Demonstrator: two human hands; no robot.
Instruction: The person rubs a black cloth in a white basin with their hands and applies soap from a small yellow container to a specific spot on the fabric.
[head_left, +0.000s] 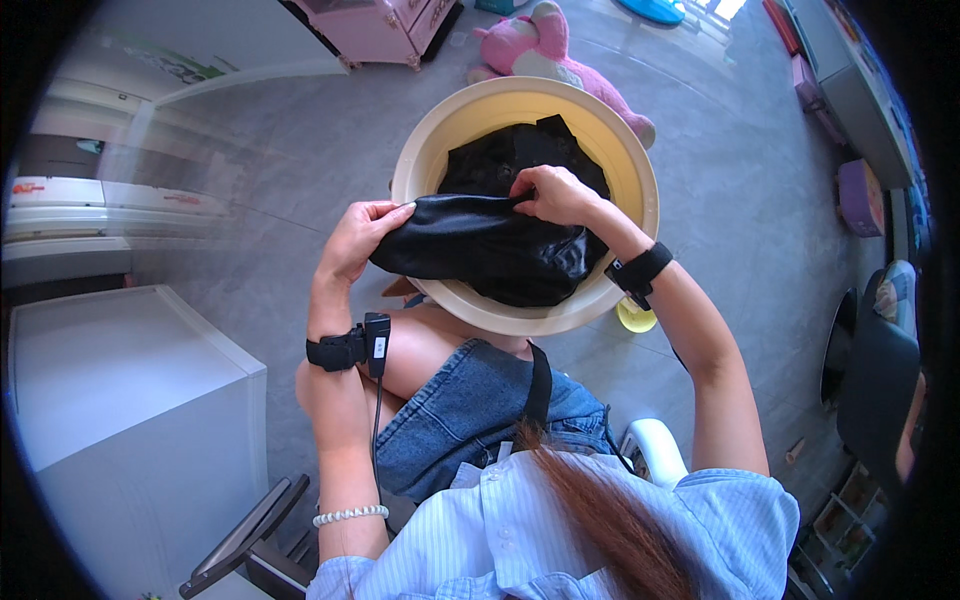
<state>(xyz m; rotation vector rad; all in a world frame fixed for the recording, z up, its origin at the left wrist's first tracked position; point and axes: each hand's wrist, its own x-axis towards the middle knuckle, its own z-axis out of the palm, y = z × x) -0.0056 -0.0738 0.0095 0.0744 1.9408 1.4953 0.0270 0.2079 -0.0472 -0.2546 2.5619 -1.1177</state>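
Observation:
A length of shiny black fabric stretches between my two hands over a round cream-coloured plastic tub. My left hand pinches its left end between thumb and fingers, just outside the tub's left rim. Near the tub's middle, my right hand grips the upper edge of the fabric. More black fabric lies bunched inside the tub; whether it is one piece with the held part, I cannot tell. Black straps with small devices are around both my forearms.
A pink plush toy lies on the floor behind the tub. Beyond stands a pink cabinet. At the left is a white cabinet. A yellow object sits by the tub's lower right. A dark chair stands at the right.

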